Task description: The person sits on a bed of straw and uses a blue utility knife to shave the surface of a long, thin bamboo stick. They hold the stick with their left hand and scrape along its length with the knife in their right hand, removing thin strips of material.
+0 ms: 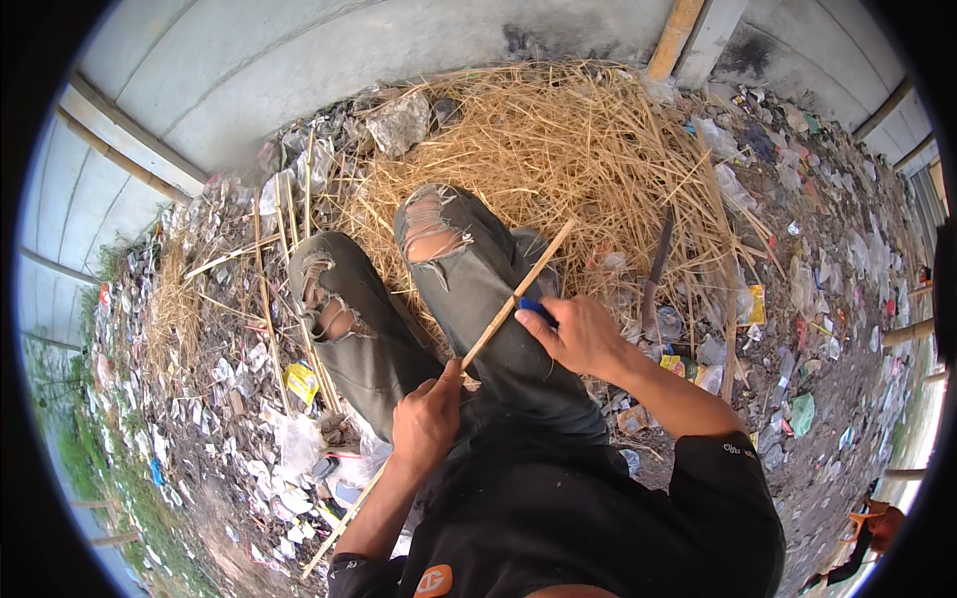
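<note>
My left hand (427, 419) is closed around the lower part of a thin bamboo strip (495, 324), in front of my lap. The strip slants up and away to the right, over my right thigh, its far end free. A length of similar strip (349, 515) shows below my left forearm; whether it is the same piece is hidden by the hand. My right hand (580, 337) grips a small blue tool (536, 311) pressed against the strip about midway. The tool's working edge is too small to make out.
A straw-like heap of bamboo shavings (558, 140) lies beyond my knees. A long dark blade (660, 249) with a handle rests on its right side. Litter (239, 439) covers the ground, several strips (267, 319) stand left, and a grey wall (299, 70) closes the back. Another person (877, 528) is at lower right.
</note>
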The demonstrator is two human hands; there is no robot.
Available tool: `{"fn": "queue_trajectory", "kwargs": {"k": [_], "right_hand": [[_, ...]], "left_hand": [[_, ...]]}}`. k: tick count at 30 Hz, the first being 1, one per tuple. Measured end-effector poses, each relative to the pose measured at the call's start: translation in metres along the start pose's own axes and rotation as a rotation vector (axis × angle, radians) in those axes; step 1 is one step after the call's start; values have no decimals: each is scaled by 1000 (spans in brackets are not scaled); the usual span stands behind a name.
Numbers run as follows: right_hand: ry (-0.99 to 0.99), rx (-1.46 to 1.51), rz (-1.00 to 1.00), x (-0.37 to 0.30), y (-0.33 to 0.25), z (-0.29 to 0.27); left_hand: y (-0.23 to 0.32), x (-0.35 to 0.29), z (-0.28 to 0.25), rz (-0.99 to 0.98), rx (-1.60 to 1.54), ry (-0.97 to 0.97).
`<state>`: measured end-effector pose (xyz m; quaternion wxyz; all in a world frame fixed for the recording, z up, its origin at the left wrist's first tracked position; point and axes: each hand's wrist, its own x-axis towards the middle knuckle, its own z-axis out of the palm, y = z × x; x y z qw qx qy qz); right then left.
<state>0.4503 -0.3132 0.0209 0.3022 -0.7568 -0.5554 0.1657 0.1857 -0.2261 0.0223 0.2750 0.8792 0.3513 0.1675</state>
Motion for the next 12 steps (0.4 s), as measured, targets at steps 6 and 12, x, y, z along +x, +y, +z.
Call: {"fn": "queue_trajectory", "kwargs": {"k": [6, 12], "right_hand": [[-51, -40, -55, 2, 2, 17], [14, 32, 186, 54, 49, -15]], "left_hand": [[5, 0, -1, -39, -104, -22], [10, -1, -24, -121, -140, -74]]}}
